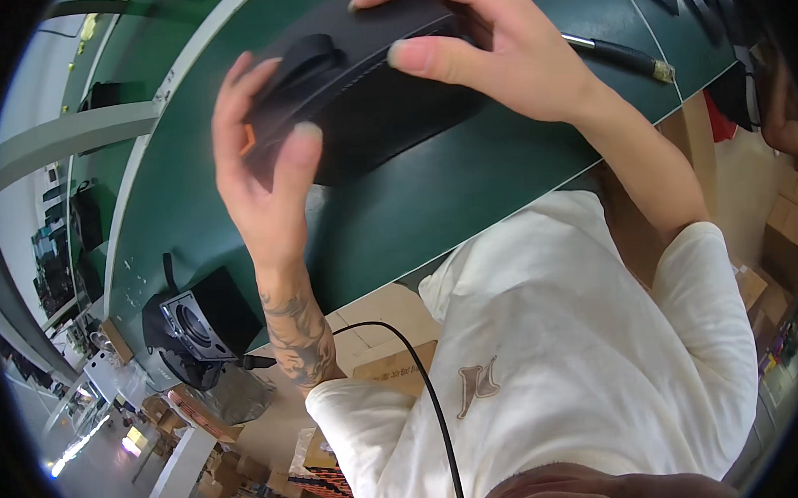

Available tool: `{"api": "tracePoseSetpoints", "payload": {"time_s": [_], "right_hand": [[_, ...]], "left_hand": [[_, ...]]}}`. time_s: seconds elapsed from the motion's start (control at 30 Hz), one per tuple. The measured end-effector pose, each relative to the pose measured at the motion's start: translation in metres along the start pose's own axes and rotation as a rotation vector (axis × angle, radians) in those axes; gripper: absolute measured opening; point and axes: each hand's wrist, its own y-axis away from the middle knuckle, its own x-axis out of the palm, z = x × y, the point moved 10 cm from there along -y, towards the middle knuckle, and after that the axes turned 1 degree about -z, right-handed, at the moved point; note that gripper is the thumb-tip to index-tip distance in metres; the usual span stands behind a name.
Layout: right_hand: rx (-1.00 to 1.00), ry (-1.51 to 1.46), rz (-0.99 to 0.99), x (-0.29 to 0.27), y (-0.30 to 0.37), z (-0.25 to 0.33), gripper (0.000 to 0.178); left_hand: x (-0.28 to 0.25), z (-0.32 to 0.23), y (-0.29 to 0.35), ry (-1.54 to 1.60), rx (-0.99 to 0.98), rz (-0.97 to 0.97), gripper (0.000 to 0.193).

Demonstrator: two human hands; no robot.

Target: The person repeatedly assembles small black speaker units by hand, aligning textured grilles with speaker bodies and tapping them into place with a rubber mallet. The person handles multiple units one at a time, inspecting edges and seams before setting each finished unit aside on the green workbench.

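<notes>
L hand (267, 179) fingers clamped round the near end of a black box-shaped device (365, 90), thumb by its orange tab (248, 140). R hand (488, 54) fingers grip its far end. Device is just above the green bench (433, 203). Black screwdriver (622, 57) lies nearby.

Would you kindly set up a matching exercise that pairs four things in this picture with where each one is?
Things:
1. black box
2. screwdriver
3. metal-faced part
4. black cable

Places:
A. at the table's near-left edge
B. across the white shirt
C. between both hands
D. on the green table, beyond the right hand

Pairs: 1-C, 2-D, 3-A, 4-B. The left hand and right hand grip the box.
</notes>
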Motion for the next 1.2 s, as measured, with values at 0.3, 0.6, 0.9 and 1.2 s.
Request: {"api": "tracePoseSetpoints", "payload": {"time_s": [0.3,0.6,0.9,1.2], "right_hand": [[0.033,-0.06,0.021,-0.004,0.01,-0.01,0.057],[0.17,-0.226,-0.08,-0.013,0.013,-0.02,0.068],[0.228,-0.257,-0.113,-0.013,0.007,-0.03,0.063],[0.371,-0.249,-0.163,0.014,0.011,-0.006,0.073]], "left_hand": [[0.026,-0.014,0.002,-0.144,0.049,0.114,0.068],[0.038,-0.033,0.007,-0.367,0.245,0.066,0.062],[0.029,-0.017,0.009,-0.189,0.1,0.045,0.075],[0.014,-0.004,0.002,-0.27,0.241,0.089,0.101]]}}
